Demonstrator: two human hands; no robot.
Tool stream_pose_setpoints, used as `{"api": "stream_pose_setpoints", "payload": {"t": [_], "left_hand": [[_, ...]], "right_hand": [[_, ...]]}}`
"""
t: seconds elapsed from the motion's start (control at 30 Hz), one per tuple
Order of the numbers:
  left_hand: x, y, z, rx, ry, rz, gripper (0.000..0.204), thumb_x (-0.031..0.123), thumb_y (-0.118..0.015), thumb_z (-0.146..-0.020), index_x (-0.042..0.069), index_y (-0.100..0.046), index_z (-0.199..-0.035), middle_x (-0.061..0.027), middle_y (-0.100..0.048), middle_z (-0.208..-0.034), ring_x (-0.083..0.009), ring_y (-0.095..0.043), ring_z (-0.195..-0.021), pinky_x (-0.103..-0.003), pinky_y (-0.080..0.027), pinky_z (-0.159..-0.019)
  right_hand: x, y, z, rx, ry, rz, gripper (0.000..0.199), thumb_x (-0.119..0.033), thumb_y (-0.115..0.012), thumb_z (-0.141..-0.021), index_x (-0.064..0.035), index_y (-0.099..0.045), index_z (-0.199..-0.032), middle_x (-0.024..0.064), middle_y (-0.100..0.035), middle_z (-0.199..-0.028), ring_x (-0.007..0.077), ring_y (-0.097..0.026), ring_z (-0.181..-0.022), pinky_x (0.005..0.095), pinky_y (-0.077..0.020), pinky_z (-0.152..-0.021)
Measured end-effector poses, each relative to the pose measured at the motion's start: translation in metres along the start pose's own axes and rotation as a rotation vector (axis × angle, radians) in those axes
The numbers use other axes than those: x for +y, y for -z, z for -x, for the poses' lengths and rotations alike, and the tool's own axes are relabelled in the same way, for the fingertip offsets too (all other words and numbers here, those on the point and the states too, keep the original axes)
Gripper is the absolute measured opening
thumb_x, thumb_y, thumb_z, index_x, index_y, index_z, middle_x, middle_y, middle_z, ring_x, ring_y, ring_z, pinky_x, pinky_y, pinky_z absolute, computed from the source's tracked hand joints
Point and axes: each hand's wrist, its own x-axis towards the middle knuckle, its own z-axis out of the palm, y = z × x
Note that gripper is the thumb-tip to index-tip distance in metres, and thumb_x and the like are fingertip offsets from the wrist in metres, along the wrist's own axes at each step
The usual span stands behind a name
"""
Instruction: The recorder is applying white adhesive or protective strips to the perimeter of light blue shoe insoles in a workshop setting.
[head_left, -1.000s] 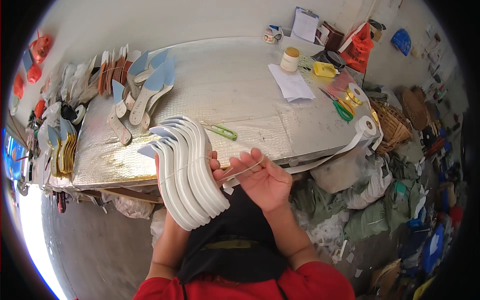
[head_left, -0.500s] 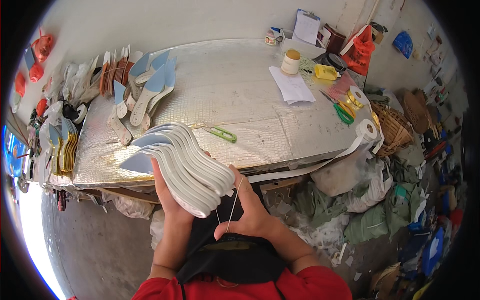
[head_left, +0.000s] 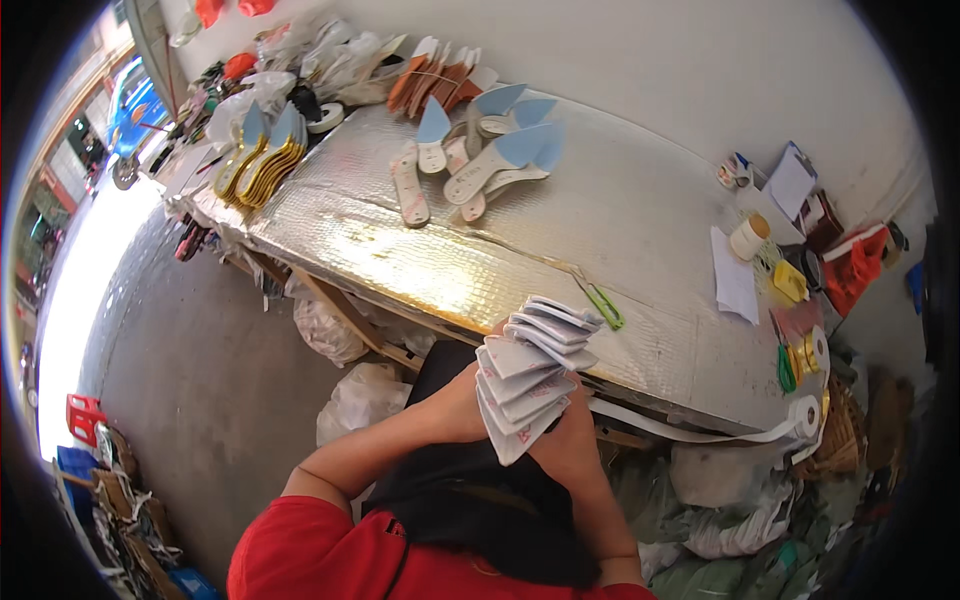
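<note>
In front of my body I hold a fanned stack of white shoe insoles point(head_left: 525, 375), their ends turned toward me. My left hand point(head_left: 463, 405) grips the stack from its left side, with most fingers hidden behind it. My right hand point(head_left: 568, 432) is closed against the stack's right edge; its fingertips are hidden. No elastic band shows from this angle. Past the stack, a green-handled tool point(head_left: 605, 306) lies on the silvery worktable point(head_left: 640, 240). Loose insoles with light-blue tips point(head_left: 495, 165) lie farther back.
Gold-edged insoles point(head_left: 262, 165) and a banded brown bundle point(head_left: 432, 85) stand at the left. On the right are a tape roll point(head_left: 803, 415), green-handled scissors point(head_left: 786, 368), papers point(head_left: 735, 275) and a jar point(head_left: 748, 238). Bags point(head_left: 365, 400) lie under the table.
My view has swung left. The insole stack has turned from side-on to end-on. My right hand, earlier spread with an elastic band stretched on it, is now closed against the stack.
</note>
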Motion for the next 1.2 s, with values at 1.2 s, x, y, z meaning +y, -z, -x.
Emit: {"api": "stream_pose_setpoints", "payload": {"t": [1.2], "left_hand": [[-0.085, 0.068, 0.011, 0.348, 0.298, -0.399, 0.032, 0.009, -0.07, -0.081, 0.005, -0.061, -0.111, -0.0117, -0.065, -0.108, -0.0214, -0.062, -0.093, -0.032, -0.05, -0.076]], "right_hand": [[0.152, 0.024, 0.029, 0.387, 0.201, 1.21, 0.022, -0.006, -0.066, -0.077, -0.0075, -0.064, -0.099, 0.0058, -0.06, -0.093, 0.0255, -0.058, -0.093, 0.0405, -0.0433, -0.082]]}}
